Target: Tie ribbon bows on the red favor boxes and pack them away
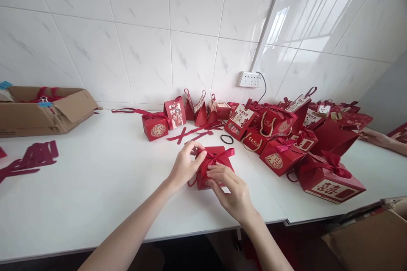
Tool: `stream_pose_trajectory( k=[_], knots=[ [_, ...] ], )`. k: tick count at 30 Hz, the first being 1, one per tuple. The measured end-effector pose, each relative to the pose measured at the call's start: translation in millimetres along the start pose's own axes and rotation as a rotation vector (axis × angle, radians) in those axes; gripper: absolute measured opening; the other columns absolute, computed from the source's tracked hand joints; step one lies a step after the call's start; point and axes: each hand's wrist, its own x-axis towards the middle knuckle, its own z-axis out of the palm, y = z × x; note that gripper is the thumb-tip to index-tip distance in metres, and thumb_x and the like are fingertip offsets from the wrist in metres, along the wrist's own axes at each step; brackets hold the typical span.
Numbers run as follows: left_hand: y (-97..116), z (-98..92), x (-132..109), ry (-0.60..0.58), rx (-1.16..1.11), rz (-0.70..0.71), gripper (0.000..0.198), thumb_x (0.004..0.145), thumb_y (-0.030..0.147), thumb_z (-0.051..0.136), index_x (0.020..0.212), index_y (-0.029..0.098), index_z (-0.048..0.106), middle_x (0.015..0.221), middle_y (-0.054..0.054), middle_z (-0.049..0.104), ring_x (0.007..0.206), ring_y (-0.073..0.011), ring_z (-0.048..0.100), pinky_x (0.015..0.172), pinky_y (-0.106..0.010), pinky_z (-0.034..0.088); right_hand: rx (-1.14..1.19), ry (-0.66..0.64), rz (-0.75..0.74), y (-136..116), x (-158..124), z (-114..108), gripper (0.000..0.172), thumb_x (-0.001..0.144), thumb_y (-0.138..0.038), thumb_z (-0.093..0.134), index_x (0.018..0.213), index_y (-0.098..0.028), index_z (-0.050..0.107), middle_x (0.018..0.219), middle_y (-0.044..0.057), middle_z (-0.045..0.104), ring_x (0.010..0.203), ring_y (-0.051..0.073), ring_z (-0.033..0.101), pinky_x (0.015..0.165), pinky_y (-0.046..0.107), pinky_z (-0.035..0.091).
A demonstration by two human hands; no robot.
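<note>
Red gift box [202, 175] is sitting on the tabletop [127, 203], between both hands, its satin bow [215, 158] lying on top. Neatening that bow well is probably calling for even, gentle tugs on both sides, without denting the cardboard. On the left hand [186, 163], thumb and forefinger appear to be pinching the bow's left side; on the right hand [230, 190], fingers are curling over the front, just below the bow, whether gripping I cannot tell.

A white socket strip [250, 79] adjoins the tiled wall [143, 51].
</note>
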Motion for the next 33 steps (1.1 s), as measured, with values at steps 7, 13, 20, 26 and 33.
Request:
stream_pose_trajectory(
  k=[7,13,20,26,33],
  knots=[
    [23,-9.1,6,-0.149,0.286,-0.012,0.008,0.077,0.024,0.053,0.083,0.020,0.055,0.094,-0.003,0.060,0.082,-0.0180,0.058,0.076,-0.032,0.046,0.033,0.035,0.100,-5,0,-5,0.017,0.086,-0.011,0.051,0.094,-0.022,0.060,0.088,0.005,0.069,0.092,0.018,0.066,0.078,0.030,0.057],
    [37,-1.1,-4,-0.063,0.312,0.006,0.008,0.083,0.024,0.046,0.083,0.022,0.054,0.085,-0.001,0.064,0.074,-0.0163,0.059,0.071,-0.029,0.045,0.103,0.061,0.151,-15,-7,-13,0.015,0.086,-0.013,0.051,0.091,-0.022,0.062,0.088,0.006,0.069,0.090,0.019,0.066,0.076,0.030,0.057],
    [42,13.8,-29,0.227,0.252,-0.077,0.014,0.083,0.034,0.049,0.089,0.021,0.051,0.088,-0.003,0.063,0.075,-0.0167,0.059,0.070,-0.030,0.047,0.146,0.047,0.146,-35,-13,-14,0.014,0.087,-0.013,0.051,0.091,-0.021,0.061,0.088,0.005,0.069,0.092,0.018,0.065,0.079,0.031,0.056],
    [47,22.5,-46,0.349,0.295,-0.068,0.011,0.085,0.031,0.044,0.083,0.022,0.050,0.079,-0.003,0.062,0.076,-0.0176,0.060,0.071,-0.031,0.048,0.139,0.002,0.066,-51,-17,-13,0.017,0.088,-0.013,0.047,0.094,-0.021,0.061,0.091,0.006,0.067,0.094,0.018,0.063,0.082,0.033,0.055],
    [48,24.0,-62,0.457,0.201,0.027,0.009,0.084,0.029,0.046,0.087,0.021,0.050,0.086,-0.004,0.062,0.079,-0.0146,0.061,0.069,-0.025,0.052,0.051,-0.031,-0.023,-56,-28,-25,0.016,0.086,-0.012,0.052,0.093,-0.021,0.063,0.086,0.004,0.070,0.097,0.020,0.064,0.093,0.043,0.048]
  ],
)
